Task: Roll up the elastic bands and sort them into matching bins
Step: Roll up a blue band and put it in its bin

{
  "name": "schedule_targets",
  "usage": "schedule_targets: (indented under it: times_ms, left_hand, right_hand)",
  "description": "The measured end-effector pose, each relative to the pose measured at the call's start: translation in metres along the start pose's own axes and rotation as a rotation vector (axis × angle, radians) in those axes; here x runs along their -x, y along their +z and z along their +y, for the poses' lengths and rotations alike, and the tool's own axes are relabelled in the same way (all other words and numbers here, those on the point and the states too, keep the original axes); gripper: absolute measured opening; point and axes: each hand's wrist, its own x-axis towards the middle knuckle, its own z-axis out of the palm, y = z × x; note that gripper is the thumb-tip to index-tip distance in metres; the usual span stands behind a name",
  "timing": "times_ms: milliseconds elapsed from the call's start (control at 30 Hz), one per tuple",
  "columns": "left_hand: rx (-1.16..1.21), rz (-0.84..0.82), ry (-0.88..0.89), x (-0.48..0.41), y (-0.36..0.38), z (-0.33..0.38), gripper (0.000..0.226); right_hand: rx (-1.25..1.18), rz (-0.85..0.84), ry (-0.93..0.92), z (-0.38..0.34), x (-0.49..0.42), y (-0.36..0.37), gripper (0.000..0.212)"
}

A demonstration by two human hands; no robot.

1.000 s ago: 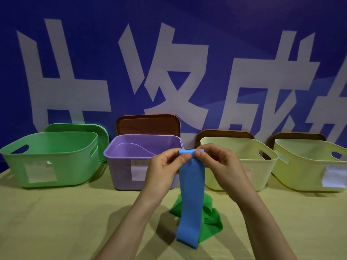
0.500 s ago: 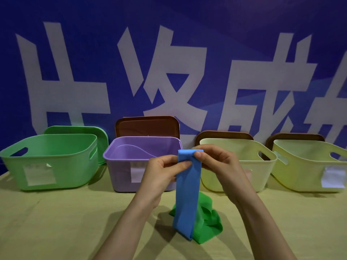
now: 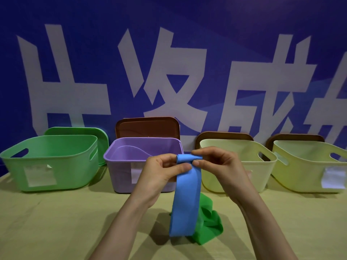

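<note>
A blue elastic band [image 3: 185,199] hangs in the air in front of me, its top end curled into a small roll. My left hand [image 3: 161,175] pinches the roll from the left and my right hand [image 3: 219,166] pinches it from the right. Below and behind it, a crumpled green elastic band [image 3: 208,224] lies on the table. Along the back stand a green bin [image 3: 50,162], a purple bin [image 3: 122,166] and two pale yellow bins [image 3: 242,166] [image 3: 308,166].
Lids lean against the blue banner wall behind the bins: a green lid [image 3: 78,131] and three brown lids [image 3: 148,127]. White labels are stuck on the bin fronts. The yellow-green tablecloth [image 3: 56,222] covers the table.
The top end of the blue band has been rolled over into a small roll between my fingers, and the band's lower end has risen off the table.
</note>
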Motion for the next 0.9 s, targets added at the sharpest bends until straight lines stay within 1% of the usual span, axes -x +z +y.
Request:
schedule_targets:
  times_ms: [100,267,333,433,533,667,833,900]
  left_hand:
    - [0.018,-0.02,-0.001,0.0012,0.0033,-0.0004,0.029]
    - [0.111,0.041,-0.036,-0.001,0.0065,-0.0031,0.037]
    - [0.11,0.044,-0.049,-0.0017,0.005,-0.0028,0.036]
    - [0.11,0.027,-0.043,-0.0014,0.0032,-0.0015,0.028]
    - [0.082,0.04,0.003,-0.0023,0.0031,-0.0035,0.025]
    - [0.016,0.1,0.057,-0.0034,0.0027,-0.007,0.013]
    - [-0.059,0.134,0.102,-0.0053,0.0033,-0.0089,0.014]
    - [-0.048,0.117,0.099,-0.0045,0.0049,-0.0081,0.014]
  right_hand:
    - [0.065,0.009,-0.044,-0.002,0.0003,-0.0023,0.023]
    - [0.089,0.039,-0.125,-0.0004,0.0002,0.0016,0.03]
    - [0.072,0.039,-0.14,0.0006,0.0,0.0029,0.03]
    - [0.079,0.024,-0.151,0.0012,0.0003,0.0046,0.032]
    - [0.108,-0.001,-0.126,0.0017,0.0004,0.0036,0.034]
    - [0.085,-0.035,-0.025,0.0047,0.0006,0.0016,0.034]
    - [0.172,-0.041,0.02,0.0032,-0.0017,0.0021,0.022]
    - [0.192,-0.032,0.005,0.003,-0.0021,0.0006,0.027]
